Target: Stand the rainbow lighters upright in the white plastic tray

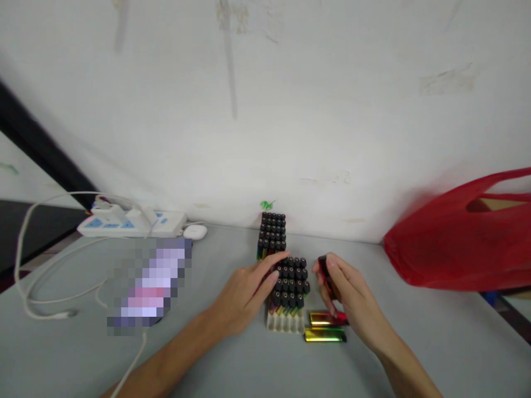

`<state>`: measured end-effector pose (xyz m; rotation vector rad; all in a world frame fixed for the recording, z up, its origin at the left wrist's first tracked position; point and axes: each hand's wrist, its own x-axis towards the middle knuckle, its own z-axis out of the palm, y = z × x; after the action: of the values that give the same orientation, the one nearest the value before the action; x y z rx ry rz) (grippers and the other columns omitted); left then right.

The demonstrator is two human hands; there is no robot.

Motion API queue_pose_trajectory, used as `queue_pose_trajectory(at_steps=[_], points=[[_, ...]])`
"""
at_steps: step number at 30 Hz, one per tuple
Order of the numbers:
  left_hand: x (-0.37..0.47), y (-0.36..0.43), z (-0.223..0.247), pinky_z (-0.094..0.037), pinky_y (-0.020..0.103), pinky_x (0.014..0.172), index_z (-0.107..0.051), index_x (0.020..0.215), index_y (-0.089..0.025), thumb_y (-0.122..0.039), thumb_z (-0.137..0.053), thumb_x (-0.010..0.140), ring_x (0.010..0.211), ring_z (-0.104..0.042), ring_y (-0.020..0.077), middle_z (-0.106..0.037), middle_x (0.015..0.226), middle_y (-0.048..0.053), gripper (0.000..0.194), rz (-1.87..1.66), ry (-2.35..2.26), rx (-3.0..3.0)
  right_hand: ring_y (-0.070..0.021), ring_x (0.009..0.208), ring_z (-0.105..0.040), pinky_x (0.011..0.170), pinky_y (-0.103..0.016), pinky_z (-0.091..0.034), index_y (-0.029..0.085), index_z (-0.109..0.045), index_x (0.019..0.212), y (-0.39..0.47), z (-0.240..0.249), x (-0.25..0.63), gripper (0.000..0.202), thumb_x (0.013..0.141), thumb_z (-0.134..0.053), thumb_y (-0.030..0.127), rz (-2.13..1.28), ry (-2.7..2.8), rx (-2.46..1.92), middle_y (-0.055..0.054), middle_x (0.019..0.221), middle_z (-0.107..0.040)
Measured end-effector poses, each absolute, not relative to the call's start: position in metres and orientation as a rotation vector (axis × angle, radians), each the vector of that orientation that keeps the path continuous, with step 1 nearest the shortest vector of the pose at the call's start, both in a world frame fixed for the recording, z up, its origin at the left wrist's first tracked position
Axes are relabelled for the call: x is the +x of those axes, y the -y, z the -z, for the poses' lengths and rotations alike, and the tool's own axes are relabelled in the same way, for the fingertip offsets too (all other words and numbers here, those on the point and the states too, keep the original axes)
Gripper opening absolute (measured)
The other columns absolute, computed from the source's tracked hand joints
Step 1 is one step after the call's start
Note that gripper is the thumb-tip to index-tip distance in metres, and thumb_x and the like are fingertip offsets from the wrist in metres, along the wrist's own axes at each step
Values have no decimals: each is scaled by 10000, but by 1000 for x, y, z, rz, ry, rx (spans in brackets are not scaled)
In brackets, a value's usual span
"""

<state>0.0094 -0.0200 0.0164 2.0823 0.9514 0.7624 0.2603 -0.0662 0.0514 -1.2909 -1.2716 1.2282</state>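
My right hand [346, 282] is closed round a black-topped metallic stick [324, 271], a vape-like piece with a dark red sheen, raised above the table. My left hand [249, 293] lies against the left side of a pale moulded tray [286, 325]. Its thumb and forefinger stretch apart over the sticks; its other fingers are hidden. Upright black-topped sticks [292, 284] fill most of the tray, and its nearest row of slots shows bare. Beside the tray, below my right hand, lie a gold-and-red stick [326, 319] and a gold-green stick [326, 335].
Behind stands a second block of black-topped sticks [272, 229] near the wall. On the left are a white power strip [170, 223], a white earbud-like case [194, 231], cables and a blurred phone-like device [151, 284]. A red bag [452, 243] stands at the right.
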Motion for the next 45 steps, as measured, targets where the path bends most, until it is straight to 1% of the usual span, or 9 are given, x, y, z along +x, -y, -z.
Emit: queue_pose_trajectory(at_steps=[2,4,6,9,13,18,25,34,45], points=[[9,20,-16,-565,380,1104,-505,1673,-379,-453,-374,1222,1252,-784,255,-727,1572,8,476,-764,-952,2081,-174,678,-571,642,-297,-454,217,-685,1022,64,-52,264,500,1112,-542,687,-1174,1350,-1280,2,768,-619],[9,20,-16,-556,379,1123,-509,1670,-378,-451,-373,1223,1300,-766,256,-722,1578,8,473,-769,-945,2079,-181,784,-573,706,-296,-460,208,-718,1003,62,-54,268,459,1086,-631,651,-1100,1415,-1276,-19,857,-635],[9,20,-16,-546,383,1145,-509,1668,-380,-450,-374,1223,1341,-746,256,-717,1585,5,471,-772,-941,2079,-161,758,-510,669,-281,-424,205,-731,967,61,-55,273,430,1031,-738,629,-1106,1433,-1276,2,847,-580],[9,20,-16,-549,391,1142,-499,1676,-373,-452,-371,1222,1325,-754,256,-717,1585,12,478,-771,-938,2084,-125,648,-440,581,-258,-358,203,-691,865,63,-57,283,440,955,-845,606,-1320,1445,-1243,44,731,-510],[9,20,-17,-558,392,1137,-503,1676,-367,-456,-368,1223,1300,-766,256,-736,1559,18,481,-775,-930,2079,-123,622,-547,591,-251,-423,192,-741,901,68,-58,295,406,832,-979,513,-1634,1501,-1208,13,729,-668],[9,20,-17,-554,393,1155,-516,1668,-364,-461,-366,1223,1291,-772,256,-743,1549,23,480,-781,-934,2078,-126,645,-566,597,-243,-436,181,-841,903,68,-59,293,346,735,-1038,412,-1545,1590,-1273,-14,746,-733],[9,21,-19,-575,386,1122,-523,1663,-361,-448,-373,1222,1245,-789,252,-757,1529,22,474,-778,-935,2077,-142,657,-570,600,-260,-436,217,-886,933,69,-61,285,252,804,-985,409,-1384,1642,-1353,4,730,-709],[10,21,-19,-560,382,1161,-533,1657,-354,-442,-384,1222,1323,-764,254,-741,1556,14,469,-783,-939,2081,-161,657,-574,580,-272,-422,232,-904,924,70,-57,285,259,804,-984,447,-1320,1690,-1383,-6,721,-724],[10,21,-19,-572,375,1128,-534,1659,-349,-443,-380,1223,1279,-780,255,-756,1534,22,472,-790,-930,2074,-172,687,-603,622,-296,-431,240,-893,973,69,-55,286,260,846,-966,455,-1245,1778,-1398,-4,761,-745]])
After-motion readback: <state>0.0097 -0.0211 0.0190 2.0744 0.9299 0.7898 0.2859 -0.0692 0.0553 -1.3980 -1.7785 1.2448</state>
